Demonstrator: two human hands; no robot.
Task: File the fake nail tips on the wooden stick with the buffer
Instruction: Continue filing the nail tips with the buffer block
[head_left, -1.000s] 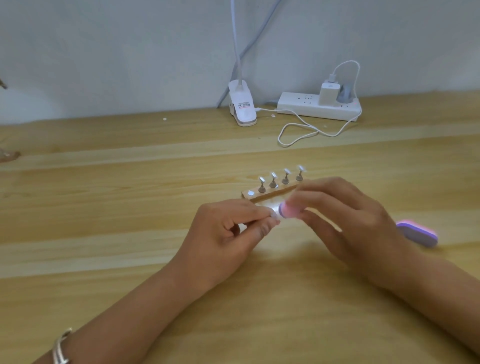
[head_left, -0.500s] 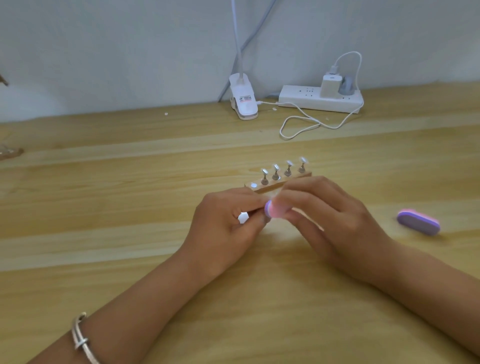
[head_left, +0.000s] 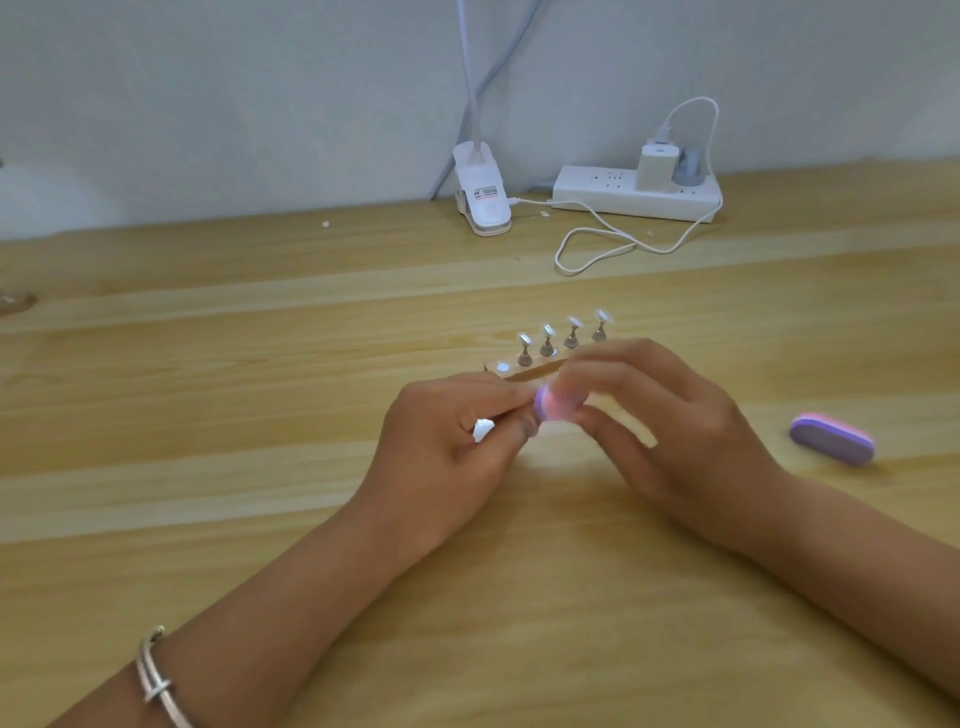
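A small wooden stick (head_left: 524, 371) lies on the table with several metal stands (head_left: 548, 343) carrying clear nail tips, and one bare round spot at its left end. Just in front of it my left hand (head_left: 447, 452) pinches a small stand with a nail tip (head_left: 483, 430), mostly hidden by my fingers. My right hand (head_left: 660, 431) grips a pink and purple buffer (head_left: 550, 406) whose end meets my left fingertips. The buffer is blurred.
A second purple and pink buffer (head_left: 832, 439) lies on the table to the right. At the back by the wall stand a white clip lamp base (head_left: 482, 200) and a white power strip (head_left: 636, 195) with a looped cable (head_left: 597, 244).
Both hands stay together in front of the stick. The buffer's end has shifted left against my left fingertips, with small back-and-forth movement. The view has tilted slightly.
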